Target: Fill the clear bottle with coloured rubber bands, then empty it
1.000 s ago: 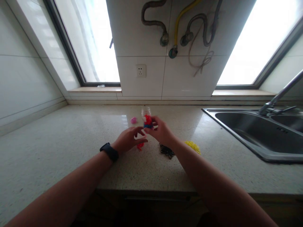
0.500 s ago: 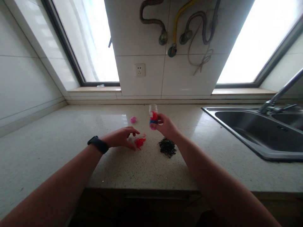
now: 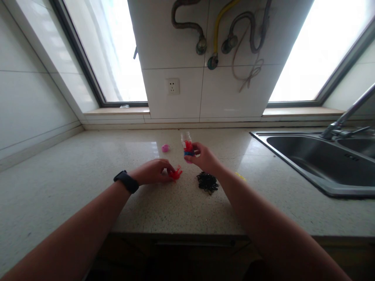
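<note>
The right hand clasps the jar low — the left, palm down, pinches red bands.

Two bare hands work over a speckled countertop, one at a red pile, the other holding a small clear jar.

The right hand grips the jar near its base, neck uppermost and tilted slightly, with red pieces inside and a blue band low down; the left hand, a dark watch on its wrist, has its fingertips at the red pile, their hold on it unclear; a black pile lies near the right wrist, yellow pieces show beyond the right forearm, a pink object sits behind the left hand, and a metal sink is set in at the right.
</note>
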Action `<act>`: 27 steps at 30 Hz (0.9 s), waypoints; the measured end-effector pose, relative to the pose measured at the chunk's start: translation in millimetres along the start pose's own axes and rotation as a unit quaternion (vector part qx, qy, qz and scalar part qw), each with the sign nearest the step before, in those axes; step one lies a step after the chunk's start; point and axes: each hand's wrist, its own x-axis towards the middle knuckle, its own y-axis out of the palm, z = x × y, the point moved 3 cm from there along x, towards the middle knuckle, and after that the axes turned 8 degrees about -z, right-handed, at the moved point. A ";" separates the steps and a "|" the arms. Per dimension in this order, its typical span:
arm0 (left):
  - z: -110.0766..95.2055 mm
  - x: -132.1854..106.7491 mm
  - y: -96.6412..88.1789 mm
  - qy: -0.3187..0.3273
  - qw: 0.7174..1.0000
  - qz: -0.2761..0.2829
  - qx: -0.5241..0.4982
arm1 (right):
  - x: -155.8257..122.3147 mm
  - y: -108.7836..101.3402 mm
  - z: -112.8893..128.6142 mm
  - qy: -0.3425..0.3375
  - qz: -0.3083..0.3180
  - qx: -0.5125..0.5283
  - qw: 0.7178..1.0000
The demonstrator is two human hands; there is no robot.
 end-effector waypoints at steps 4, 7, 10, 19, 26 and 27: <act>0.0 2.1 2.7 -0.007 1.000 -0.014 0.020 | -2.1 2.2 1.4 -0.004 0.011 -0.001 1.000; 1.1 2.9 5.3 -0.022 0.999 -0.031 0.035 | -2.5 2.3 2.0 -0.003 0.013 -0.002 1.000; 2.9 3.6 9.3 -0.024 0.998 -0.046 0.044 | -2.5 2.2 2.4 -0.001 0.014 -0.008 1.000; 16.4 5.7 -13.4 -0.092 0.980 -0.176 -0.016 | -3.4 4.2 0.7 -0.029 0.033 -0.011 0.999; 10.7 1.0 -57.2 -0.111 0.943 -0.309 -0.053 | -6.9 8.3 3.5 -0.047 0.060 -0.042 0.996; 9.9 0.6 -59.9 -0.104 0.941 -0.318 -0.052 | -7.4 8.8 4.0 -0.049 0.063 -0.045 0.996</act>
